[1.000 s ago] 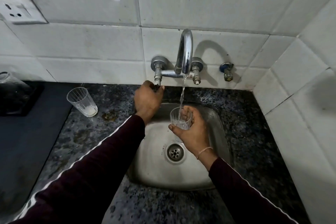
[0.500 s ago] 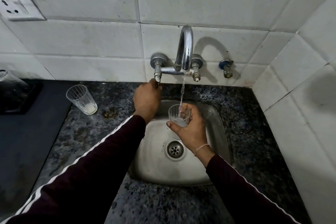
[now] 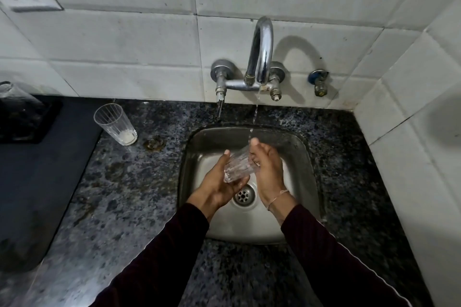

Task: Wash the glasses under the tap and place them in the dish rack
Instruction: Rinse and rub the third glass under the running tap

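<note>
Head view, hands: we hold one clear ribbed glass (image 3: 237,168) between both hands over the steel sink (image 3: 306,157), above the drain (image 3: 244,195).
Left hand (image 3: 219,182): it cups the glass from below and from the left, fingers curled round its base, thumb up along its side.
Right hand (image 3: 268,172): it presses on the glass's upper end, fingers wrapped over the rim; we cannot tell whether they reach inside.
Glass: tilted, mouth toward the upper right, close under the water stream.
Tap (image 3: 260,55): a thin stream (image 3: 254,114) runs from the spout onto our right fingertips.
Second glass (image 3: 115,124): upright on the granite counter (image 3: 149,182) left of the sink, with white residue at the bottom, well apart from our hands.
Far left: a dark tray (image 3: 30,122), partly cut off.
</note>
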